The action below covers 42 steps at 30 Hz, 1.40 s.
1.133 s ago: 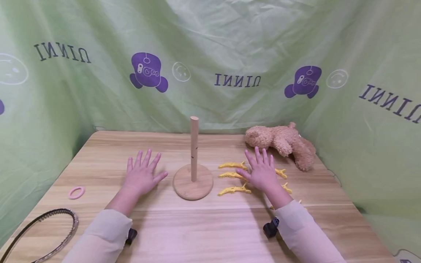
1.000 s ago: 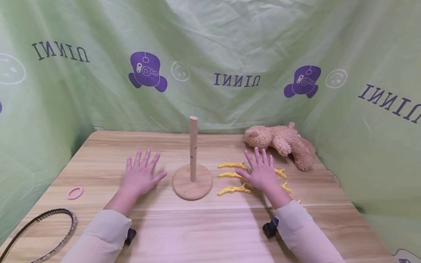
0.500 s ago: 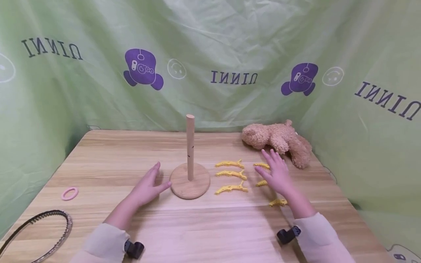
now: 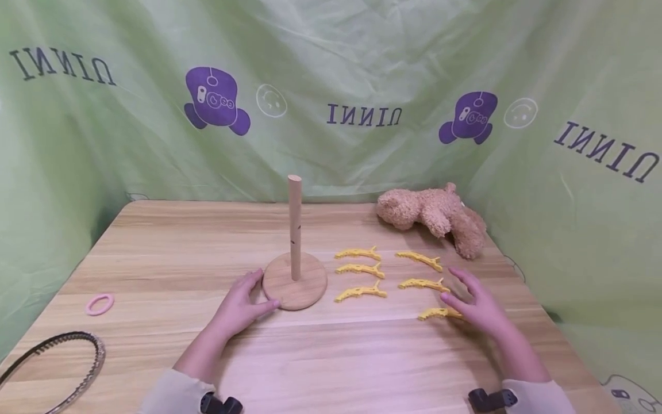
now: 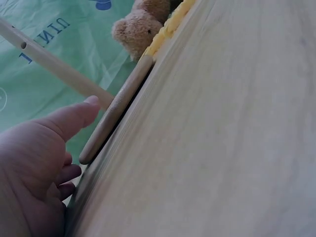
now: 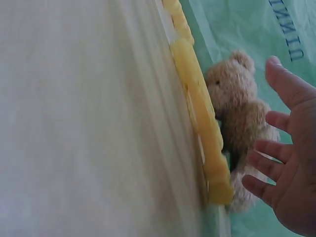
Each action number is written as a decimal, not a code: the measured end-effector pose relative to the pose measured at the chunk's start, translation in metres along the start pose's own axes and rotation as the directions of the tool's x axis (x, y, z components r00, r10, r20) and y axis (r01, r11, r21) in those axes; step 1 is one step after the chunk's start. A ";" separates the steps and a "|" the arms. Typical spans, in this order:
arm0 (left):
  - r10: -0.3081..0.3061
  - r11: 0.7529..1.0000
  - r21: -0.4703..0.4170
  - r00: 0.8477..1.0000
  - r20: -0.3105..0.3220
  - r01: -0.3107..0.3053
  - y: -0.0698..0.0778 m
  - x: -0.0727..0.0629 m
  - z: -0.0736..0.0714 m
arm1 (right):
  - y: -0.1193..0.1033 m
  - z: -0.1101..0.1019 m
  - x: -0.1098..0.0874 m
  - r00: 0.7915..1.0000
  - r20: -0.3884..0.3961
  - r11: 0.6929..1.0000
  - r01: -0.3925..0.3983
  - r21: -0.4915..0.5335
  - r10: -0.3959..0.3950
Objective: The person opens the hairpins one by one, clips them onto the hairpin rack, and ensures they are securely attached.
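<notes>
My left hand (image 4: pixel 240 307) is at the left rim of a wooden stand (image 4: pixel 310 294), a round base with an upright post. Its thumb and fingers are parted, the fingertips right at the base's edge; in the left wrist view the thumb (image 5: pixel 74 117) overlaps the base. Several yellow alligator hair clips lie right of the stand in two columns. My right hand (image 4: pixel 481 305) hovers at the right column, beside the middle clip (image 4: pixel 423 284) and partly covering the nearest clip (image 4: pixel 437 313). In the right wrist view its fingers are spread, holding nothing.
A brown teddy bear (image 4: pixel 431 211) lies on its side at the table's back right. On the left are a pink ring (image 4: pixel 100 305) and a dark toothed headband (image 4: pixel 95 362). A green printed curtain (image 4: pixel 320 155) encloses the wooden table (image 4: pixel 331 368).
Both hands were spread flat over the table. The left has moved right to the stand's base; the right has drawn back toward the right, uncovering clips. The head view has shifted slightly.
</notes>
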<state>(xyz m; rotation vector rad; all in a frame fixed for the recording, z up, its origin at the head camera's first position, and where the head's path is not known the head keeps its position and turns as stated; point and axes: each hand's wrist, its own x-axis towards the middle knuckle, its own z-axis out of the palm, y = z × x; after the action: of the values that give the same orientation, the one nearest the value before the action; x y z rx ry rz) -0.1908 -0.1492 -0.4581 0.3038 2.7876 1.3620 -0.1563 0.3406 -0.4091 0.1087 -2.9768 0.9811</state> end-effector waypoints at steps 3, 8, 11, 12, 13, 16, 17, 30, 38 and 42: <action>0.009 0.999 0.034 1.000 -0.002 -0.009 -0.001 0.001 0.001 | 0.009 -0.002 -0.008 1.000 0.012 1.000 -0.002 0.028 0.002; 0.011 0.997 0.071 1.000 -0.008 -0.011 -0.002 0.002 0.002 | 0.022 -0.005 -0.017 0.999 0.044 0.996 -0.015 0.090 0.011; 0.009 0.997 0.078 1.000 -0.013 -0.008 -0.001 0.002 0.002 | 0.029 -0.006 -0.022 0.997 0.072 0.995 -0.034 0.092 0.027; 0.007 0.997 0.078 1.000 -0.013 -0.006 -0.001 0.002 0.003 | 0.032 -0.007 -0.024 0.996 0.080 0.996 -0.035 0.086 0.028; 0.007 0.997 0.077 1.000 -0.014 -0.006 0.000 0.002 0.003 | 0.034 -0.007 -0.024 0.996 0.086 0.996 -0.040 0.079 0.033; 0.008 0.997 0.074 1.000 -0.017 -0.007 -0.001 0.002 0.004 | 0.038 -0.007 -0.026 0.995 0.096 0.999 -0.038 0.028 0.035; 0.012 0.997 0.080 1.000 -0.018 -0.011 -0.001 0.002 0.004 | 0.039 -0.008 -0.026 0.995 0.095 1.000 -0.030 0.007 0.029; 0.001 0.997 0.072 1.000 -0.017 0.000 -0.004 0.003 0.005 | 0.034 -0.009 -0.025 0.996 0.091 0.999 -0.022 -0.025 0.024; 0.004 0.998 0.067 1.000 -0.025 -0.003 -0.005 0.002 0.005 | -0.001 0.002 -0.012 0.992 0.108 0.996 0.055 0.071 -0.063; 0.006 0.998 0.068 0.999 -0.031 -0.004 -0.003 0.002 0.005 | -0.022 0.017 0.002 0.991 0.071 0.989 0.108 0.103 -0.115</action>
<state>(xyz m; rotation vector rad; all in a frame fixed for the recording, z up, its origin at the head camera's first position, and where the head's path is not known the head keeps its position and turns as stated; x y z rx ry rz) -0.1928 -0.1470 -0.4636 0.2944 2.8648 1.2868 -0.1565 0.3130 -0.4098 0.3173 -2.9507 1.1351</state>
